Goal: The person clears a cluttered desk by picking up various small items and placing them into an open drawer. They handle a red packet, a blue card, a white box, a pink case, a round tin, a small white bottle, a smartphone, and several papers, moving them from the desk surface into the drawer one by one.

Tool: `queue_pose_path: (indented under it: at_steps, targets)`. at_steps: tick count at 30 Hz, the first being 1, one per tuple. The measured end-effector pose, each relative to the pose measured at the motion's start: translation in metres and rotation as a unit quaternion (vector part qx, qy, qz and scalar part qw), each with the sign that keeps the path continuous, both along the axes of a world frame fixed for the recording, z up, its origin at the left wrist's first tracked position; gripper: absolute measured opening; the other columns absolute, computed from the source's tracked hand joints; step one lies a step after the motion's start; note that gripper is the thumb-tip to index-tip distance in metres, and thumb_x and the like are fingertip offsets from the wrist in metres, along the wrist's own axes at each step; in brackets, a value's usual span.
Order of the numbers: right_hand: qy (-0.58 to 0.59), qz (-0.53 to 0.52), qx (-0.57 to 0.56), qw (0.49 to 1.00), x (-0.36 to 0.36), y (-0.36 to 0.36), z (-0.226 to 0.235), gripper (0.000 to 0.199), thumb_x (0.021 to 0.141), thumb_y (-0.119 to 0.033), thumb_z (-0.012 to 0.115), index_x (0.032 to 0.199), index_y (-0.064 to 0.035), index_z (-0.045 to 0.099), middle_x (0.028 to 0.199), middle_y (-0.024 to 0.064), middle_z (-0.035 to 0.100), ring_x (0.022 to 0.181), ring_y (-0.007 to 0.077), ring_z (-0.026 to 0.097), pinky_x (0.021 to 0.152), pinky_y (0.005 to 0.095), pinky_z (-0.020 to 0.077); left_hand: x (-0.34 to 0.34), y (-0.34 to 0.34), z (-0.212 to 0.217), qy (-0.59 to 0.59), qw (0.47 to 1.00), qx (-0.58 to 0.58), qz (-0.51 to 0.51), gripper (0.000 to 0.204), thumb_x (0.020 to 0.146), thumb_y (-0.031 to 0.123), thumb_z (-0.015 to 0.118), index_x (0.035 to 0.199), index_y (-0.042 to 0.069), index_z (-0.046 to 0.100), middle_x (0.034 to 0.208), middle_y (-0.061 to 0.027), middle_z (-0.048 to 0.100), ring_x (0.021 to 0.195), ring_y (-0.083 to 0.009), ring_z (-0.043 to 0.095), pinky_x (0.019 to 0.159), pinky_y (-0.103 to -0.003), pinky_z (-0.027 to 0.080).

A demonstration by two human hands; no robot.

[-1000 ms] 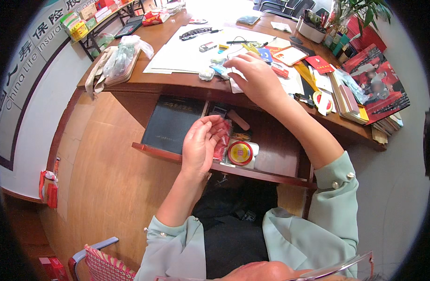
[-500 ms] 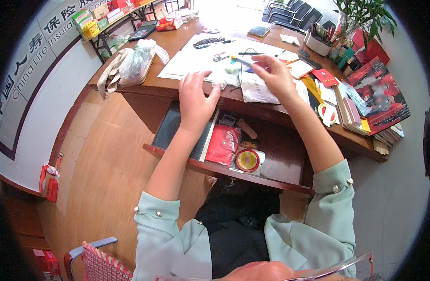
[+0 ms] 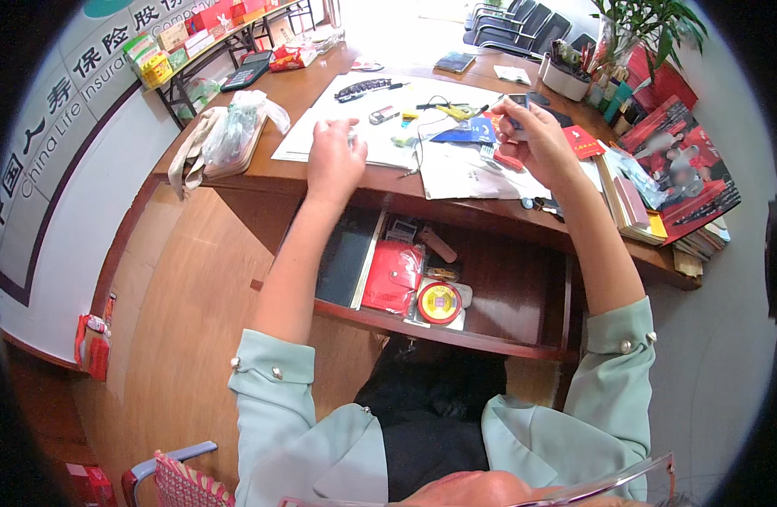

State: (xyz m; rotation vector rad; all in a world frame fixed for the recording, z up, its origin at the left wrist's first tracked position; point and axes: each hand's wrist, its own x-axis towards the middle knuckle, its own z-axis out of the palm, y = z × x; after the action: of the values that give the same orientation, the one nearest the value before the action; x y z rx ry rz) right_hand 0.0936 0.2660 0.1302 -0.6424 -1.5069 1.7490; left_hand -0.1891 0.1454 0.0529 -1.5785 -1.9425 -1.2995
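Observation:
My left hand point(image 3: 336, 165) is over the left front of the white papers point(image 3: 304, 131), fingers curled toward the thumb. What it pinches, if anything, is too small to make out. My right hand point(image 3: 534, 139) is raised over the desk's right half, fingers bent round a small dark object point(image 3: 518, 101) whose kind I cannot tell. Just left of it lie a blue packet point(image 3: 469, 132) and a thin dark cord point(image 3: 420, 139). A small grey-and-red device point(image 3: 384, 115) and a dark beaded strand point(image 3: 363, 88) rest on the papers between the hands.
Below the desktop point(image 3: 236, 176), an open drawer point(image 3: 515, 287) holds a red pouch point(image 3: 393, 277) and a round red-and-yellow tin point(image 3: 439, 302). A plastic bag point(image 3: 232, 131) lies at left. Stacked books point(image 3: 629, 198), a planter point(image 3: 566, 80) and a leafy plant point(image 3: 659, 29) stand at right.
My right hand has moved right and slightly nearer, leaving the blue packet in plain sight. My left hand has shifted left, its fingers more curled. The view has shifted a little.

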Motion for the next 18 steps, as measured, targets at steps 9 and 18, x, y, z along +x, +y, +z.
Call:
queue_pose_path:
  at_steps: [9,18]
  targets:
    - [-0.169,-0.151,0.229,0.947,0.021,-0.004,0.003,0.023,0.099,-0.024,0.062,0.111,-0.0048,0.067,0.073,-0.0052,0.055,0.052,0.0008,0.040,0.044,0.0184,0.0279,-0.033,0.064,0.021,0.004,0.989,-0.144,0.031,0.026,0.085,0.025,0.072,0.096,0.002,0.073,0.101,-0.0215,0.070,0.092,-0.0336,0.069,0.081,-0.042,0.054]
    - [-0.364,-0.151,0.499,0.772,0.049,0.006,-0.012,0.027,0.087,-0.019,0.072,0.109,-0.0050,0.068,0.102,0.0157,0.071,0.100,0.0289,0.066,0.087,0.0385,0.0500,-0.015,0.074,0.025,0.076,0.968,-0.229,0.066,0.032,0.086,0.034,0.074,0.102,0.006,0.075,0.112,-0.0168,0.065,0.100,-0.0317,0.067,0.083,-0.043,0.055]
